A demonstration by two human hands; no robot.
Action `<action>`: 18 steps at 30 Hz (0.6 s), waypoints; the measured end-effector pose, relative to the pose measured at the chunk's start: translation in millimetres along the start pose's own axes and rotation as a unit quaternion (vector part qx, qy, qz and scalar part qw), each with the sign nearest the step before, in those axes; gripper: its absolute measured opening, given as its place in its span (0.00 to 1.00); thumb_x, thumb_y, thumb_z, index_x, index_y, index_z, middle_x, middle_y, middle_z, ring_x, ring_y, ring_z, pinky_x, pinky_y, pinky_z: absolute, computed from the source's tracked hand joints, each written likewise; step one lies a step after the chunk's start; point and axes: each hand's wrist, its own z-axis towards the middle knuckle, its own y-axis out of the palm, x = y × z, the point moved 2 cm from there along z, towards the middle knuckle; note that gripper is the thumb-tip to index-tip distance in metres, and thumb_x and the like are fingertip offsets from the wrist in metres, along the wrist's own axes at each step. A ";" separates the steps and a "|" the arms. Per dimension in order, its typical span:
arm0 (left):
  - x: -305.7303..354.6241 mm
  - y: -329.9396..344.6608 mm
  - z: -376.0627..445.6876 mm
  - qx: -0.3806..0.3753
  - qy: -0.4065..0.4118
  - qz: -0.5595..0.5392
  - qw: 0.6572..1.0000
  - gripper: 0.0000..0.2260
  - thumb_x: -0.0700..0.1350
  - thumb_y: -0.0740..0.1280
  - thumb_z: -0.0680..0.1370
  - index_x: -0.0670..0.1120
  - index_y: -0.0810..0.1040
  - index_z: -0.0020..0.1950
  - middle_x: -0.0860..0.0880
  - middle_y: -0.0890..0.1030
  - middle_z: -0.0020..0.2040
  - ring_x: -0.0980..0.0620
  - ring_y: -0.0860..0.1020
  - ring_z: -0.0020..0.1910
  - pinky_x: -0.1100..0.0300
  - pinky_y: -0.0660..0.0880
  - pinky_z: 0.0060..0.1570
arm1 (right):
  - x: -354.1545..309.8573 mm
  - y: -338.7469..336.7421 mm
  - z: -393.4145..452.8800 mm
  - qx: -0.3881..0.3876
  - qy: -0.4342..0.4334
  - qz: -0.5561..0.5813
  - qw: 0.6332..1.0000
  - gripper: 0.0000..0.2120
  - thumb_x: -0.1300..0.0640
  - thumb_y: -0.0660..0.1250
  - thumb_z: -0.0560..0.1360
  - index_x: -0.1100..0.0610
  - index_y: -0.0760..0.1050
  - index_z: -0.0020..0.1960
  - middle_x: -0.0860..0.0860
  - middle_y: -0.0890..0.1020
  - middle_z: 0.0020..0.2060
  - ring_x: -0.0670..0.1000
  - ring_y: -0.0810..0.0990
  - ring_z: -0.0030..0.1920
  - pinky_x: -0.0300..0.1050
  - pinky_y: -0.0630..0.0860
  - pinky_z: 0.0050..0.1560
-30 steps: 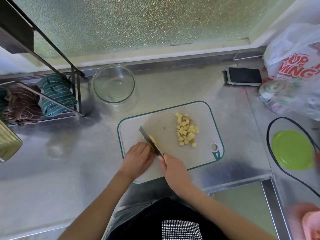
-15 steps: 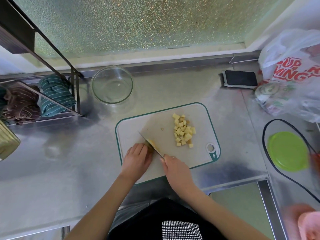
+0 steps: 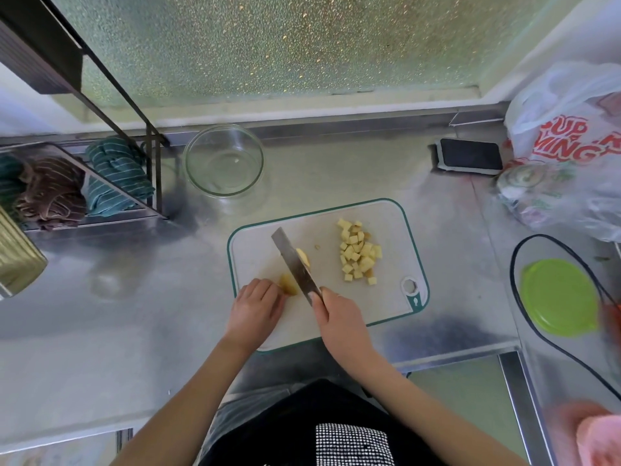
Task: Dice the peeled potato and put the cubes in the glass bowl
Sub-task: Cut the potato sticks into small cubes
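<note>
A white cutting board with a green rim lies on the steel counter. My right hand grips the handle of a knife whose blade is raised and tilted, with a potato slice stuck to its right face. My left hand holds the remaining potato piece against the board with curled fingertips, just left of the blade. A heap of several potato cubes sits on the board's right half. The glass bowl stands beyond the board to the left, with no cubes in it.
A wire rack with folded striped cloths stands at the left. A dark phone and plastic bags lie at the back right. A green lid inside a black ring sits at the right. A metal tin is at the far left.
The knife has come up off the board and shifted right, carrying a cut slice on its blade. My left hand stays on the remaining potato piece.
</note>
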 end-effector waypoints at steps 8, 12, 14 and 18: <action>1.9 -11.8 2.2 -0.051 0.011 0.017 0.999 0.12 0.47 0.57 0.75 0.43 0.76 0.41 0.47 0.77 0.37 0.46 0.76 0.36 0.57 0.75 0.39 | -1.6 11.3 0.3 -0.008 -0.004 -0.013 1.000 0.15 0.48 0.53 0.81 0.57 0.71 0.44 0.52 0.78 0.35 0.52 0.76 0.36 0.44 0.68 0.37; 0.8 -10.4 5.5 -0.065 0.026 0.032 0.997 0.03 0.41 0.69 0.71 0.43 0.77 0.43 0.46 0.78 0.38 0.45 0.77 0.37 0.55 0.77 0.40 | -1.4 15.2 1.2 -0.004 0.000 -0.019 1.000 0.17 0.48 0.53 0.81 0.58 0.73 0.45 0.54 0.79 0.36 0.53 0.77 0.37 0.45 0.69 0.39; 0.8 -9.2 5.9 -0.085 0.026 0.035 0.995 0.09 0.39 0.75 0.66 0.43 0.78 0.43 0.46 0.78 0.38 0.45 0.77 0.37 0.55 0.77 0.41 | -1.4 17.8 0.1 -0.001 -0.002 -0.028 1.000 0.17 0.48 0.53 0.81 0.58 0.73 0.44 0.54 0.80 0.36 0.54 0.77 0.37 0.45 0.68 0.39; 0.9 -9.2 6.9 -0.095 0.027 0.042 0.994 0.12 0.38 0.77 0.63 0.44 0.78 0.43 0.47 0.79 0.39 0.46 0.78 0.37 0.55 0.78 0.41 | -1.1 20.6 -1.3 0.001 0.004 -0.039 0.999 0.17 0.47 0.53 0.81 0.58 0.73 0.45 0.54 0.81 0.37 0.54 0.78 0.38 0.45 0.69 0.39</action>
